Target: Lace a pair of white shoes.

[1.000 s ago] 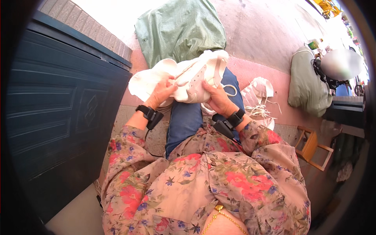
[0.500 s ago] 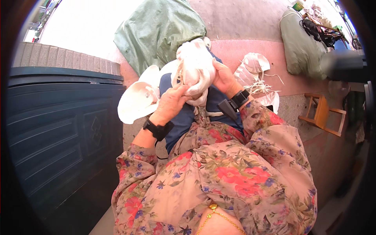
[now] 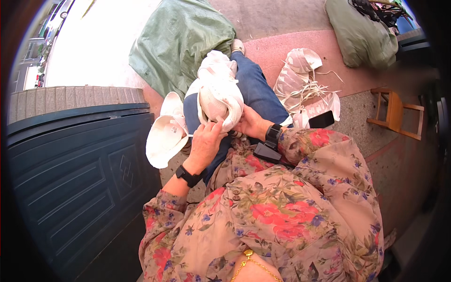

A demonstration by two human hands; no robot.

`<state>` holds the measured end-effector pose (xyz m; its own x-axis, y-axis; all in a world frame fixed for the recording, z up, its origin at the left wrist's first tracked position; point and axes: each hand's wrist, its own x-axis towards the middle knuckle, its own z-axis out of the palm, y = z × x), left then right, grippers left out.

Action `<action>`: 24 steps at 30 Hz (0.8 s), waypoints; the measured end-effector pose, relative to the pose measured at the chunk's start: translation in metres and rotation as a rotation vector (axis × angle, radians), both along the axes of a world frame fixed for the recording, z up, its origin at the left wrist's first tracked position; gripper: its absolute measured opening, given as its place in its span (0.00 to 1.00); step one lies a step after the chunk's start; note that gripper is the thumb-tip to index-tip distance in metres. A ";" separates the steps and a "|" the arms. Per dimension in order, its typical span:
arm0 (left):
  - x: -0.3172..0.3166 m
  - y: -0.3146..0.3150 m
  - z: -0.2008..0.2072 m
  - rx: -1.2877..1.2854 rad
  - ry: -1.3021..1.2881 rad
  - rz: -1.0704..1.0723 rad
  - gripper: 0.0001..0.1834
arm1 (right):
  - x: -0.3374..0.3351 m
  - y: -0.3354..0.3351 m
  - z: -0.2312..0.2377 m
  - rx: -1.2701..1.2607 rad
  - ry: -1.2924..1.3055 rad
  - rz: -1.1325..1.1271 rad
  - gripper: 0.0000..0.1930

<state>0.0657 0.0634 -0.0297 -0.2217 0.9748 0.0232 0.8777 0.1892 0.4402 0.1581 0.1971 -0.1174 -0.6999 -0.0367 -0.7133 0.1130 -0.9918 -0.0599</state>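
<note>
A white shoe upper (image 3: 220,105) lies across my lap, its opening toward me and more white material bunched at its far end. My left hand (image 3: 206,143) is closed at the near left rim, fingertips pinching the edge. On the near right side my right hand (image 3: 252,124) grips the same upper, its fingers partly hidden beneath the material. Other white uppers (image 3: 165,134) rest beside my left leg. To the right of my legs is a pile of white shoe uppers (image 3: 293,87) with loose laces (image 3: 312,91).
A green sheet (image 3: 183,42) covers something ahead of me. A black phone (image 3: 322,120) lies by the right-hand pile. Farther right are a small wooden stool (image 3: 397,113) and a stuffed green sack (image 3: 359,35). A dark blue panelled door (image 3: 80,178) stands close on my left.
Both hands have drawn nearer to my body with the upper, and its opening now faces me more. My right hand has dropped from the upper's side to its near rim.
</note>
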 end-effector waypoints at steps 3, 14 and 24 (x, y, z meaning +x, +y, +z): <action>-0.004 0.011 -0.023 0.043 0.044 -0.007 0.18 | -0.002 0.005 -0.004 0.012 -0.050 -0.056 0.23; 0.001 0.019 -0.045 -0.115 0.379 0.033 0.17 | 0.010 0.023 0.005 0.920 -0.124 0.305 0.18; -0.013 0.027 -0.014 0.138 0.481 0.108 0.15 | -0.009 0.043 0.027 2.049 -0.110 0.515 0.13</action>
